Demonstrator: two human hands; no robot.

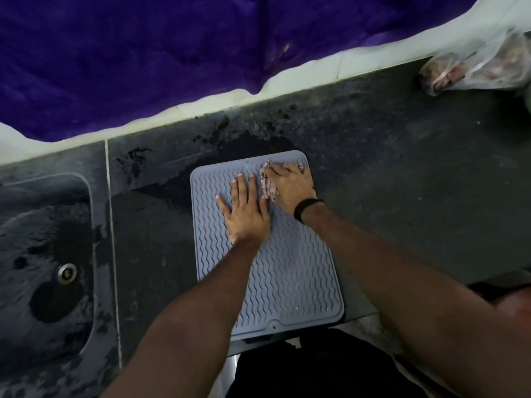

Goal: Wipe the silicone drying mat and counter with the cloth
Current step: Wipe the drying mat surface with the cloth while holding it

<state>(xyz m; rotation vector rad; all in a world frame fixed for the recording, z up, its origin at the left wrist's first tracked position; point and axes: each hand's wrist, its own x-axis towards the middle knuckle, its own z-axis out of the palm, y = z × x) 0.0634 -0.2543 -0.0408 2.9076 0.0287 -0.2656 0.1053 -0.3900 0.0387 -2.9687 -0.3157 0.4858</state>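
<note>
hands: left (247, 215) flat on mat (290, 277), right (290, 183) presses cloth (268, 186); sink (46, 254) left.

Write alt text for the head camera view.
Seen from above, a right hand presses a cloth onto the far corner of a grey ribbed mat while the left hand lies flat on it. The dark counter is wet behind the mat, sink at left.
</note>
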